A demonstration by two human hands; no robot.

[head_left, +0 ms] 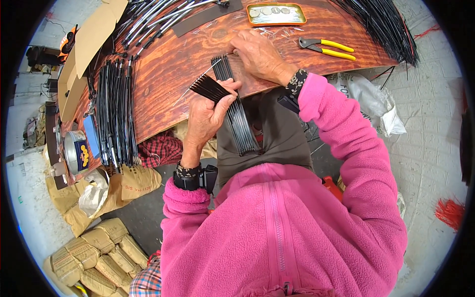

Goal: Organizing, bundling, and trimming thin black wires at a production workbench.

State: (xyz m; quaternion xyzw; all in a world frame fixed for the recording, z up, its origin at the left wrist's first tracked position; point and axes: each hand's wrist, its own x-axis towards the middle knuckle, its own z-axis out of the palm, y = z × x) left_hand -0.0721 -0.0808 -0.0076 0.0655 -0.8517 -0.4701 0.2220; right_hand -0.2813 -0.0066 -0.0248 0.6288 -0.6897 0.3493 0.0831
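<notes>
Holding a small fan of dark ribs [209, 88], the left hand [208, 116] pinches them tight between thumb and fingers. The right hand [257, 55] lies flat, fingers together, pressing down on the top end of a long bundle of black rods [236, 111] on the wooden table [168, 79]. The rods run from under the right hand, past the left hand, and hang off the table edge over the lap. They could slide off and spill if the right hand lets up. The thin ribs could slip or poke a finger. Yellow pliers [329, 48] and a tin tray [276, 15] sit just beyond the right hand.
</notes>
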